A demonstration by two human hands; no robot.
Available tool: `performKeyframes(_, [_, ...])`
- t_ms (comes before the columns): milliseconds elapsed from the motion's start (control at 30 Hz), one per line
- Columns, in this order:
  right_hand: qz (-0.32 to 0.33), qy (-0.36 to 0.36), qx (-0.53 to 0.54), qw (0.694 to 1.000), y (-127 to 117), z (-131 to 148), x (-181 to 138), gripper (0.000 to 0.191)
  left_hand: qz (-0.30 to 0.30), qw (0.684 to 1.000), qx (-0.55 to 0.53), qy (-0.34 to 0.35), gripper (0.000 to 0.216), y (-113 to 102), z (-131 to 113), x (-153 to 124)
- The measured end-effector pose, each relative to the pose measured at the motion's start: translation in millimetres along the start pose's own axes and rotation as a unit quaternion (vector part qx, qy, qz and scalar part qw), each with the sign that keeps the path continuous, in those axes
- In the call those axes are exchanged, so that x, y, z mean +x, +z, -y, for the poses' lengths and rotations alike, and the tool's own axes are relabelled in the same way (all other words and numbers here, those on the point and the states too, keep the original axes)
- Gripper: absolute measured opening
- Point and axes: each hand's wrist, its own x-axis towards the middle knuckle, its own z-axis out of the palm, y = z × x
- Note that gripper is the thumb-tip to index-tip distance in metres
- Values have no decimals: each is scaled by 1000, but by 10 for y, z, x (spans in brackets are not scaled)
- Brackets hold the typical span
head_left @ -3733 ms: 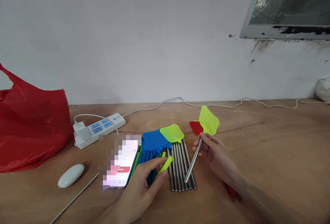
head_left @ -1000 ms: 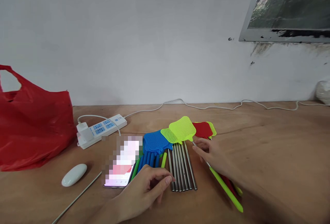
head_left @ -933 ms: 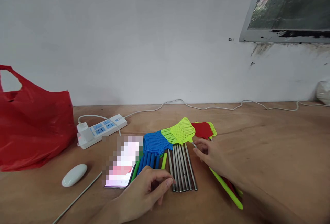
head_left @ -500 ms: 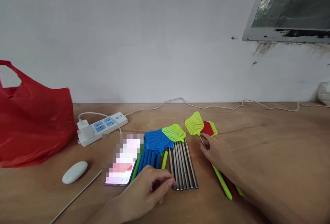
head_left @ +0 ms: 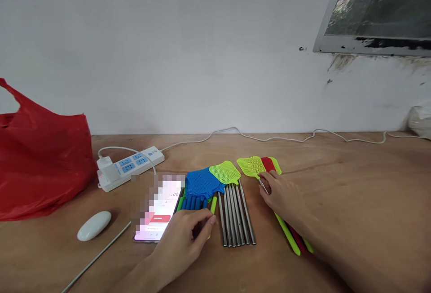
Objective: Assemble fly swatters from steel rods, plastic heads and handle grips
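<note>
My right hand [head_left: 281,194] has its thumb and fingers closed round the metal shaft of a yellow-green fly swatter [head_left: 251,166]. It lies over a red fly swatter [head_left: 268,164] and another yellow-green one, whose handles come out under my wrist. My left hand [head_left: 186,237] is curled, thumb and index tips together, over the yellow-green handle [head_left: 213,205] of one swatter; what they hold, if anything, is hidden. Above it are blue fly swatters [head_left: 204,181], partly covered by a yellow-green swatter head [head_left: 225,172]. Several metal rods [head_left: 235,216] lie side by side between my hands.
A lit phone [head_left: 158,216] lies left of the blue handles. Beyond it stand a white power strip [head_left: 129,167] with a plugged-in charger and a red plastic bag [head_left: 43,162]. A white mouse [head_left: 94,226] lies nearer. A white cable [head_left: 279,139] runs along the wall.
My left hand has moved left, off the ends of the rods and onto the yellow-green handle. The swatter head at my right hand has tipped down flat beside the red one.
</note>
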Motion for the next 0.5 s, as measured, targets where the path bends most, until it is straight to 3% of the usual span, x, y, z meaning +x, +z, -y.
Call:
performKeyframes(100, [-26,-76,58,995,28,25,-33,16,-39,998,52,-4,37,8,53,5])
performKeyframes(267, [-43,-214,161,962,34,133,-108,13,-32,994,103,14,32,22,87,-17])
performKeyframes(500, [-37,-248,177,952,12,202,-140,19,-21,992,126,14,33,39,75,-10])
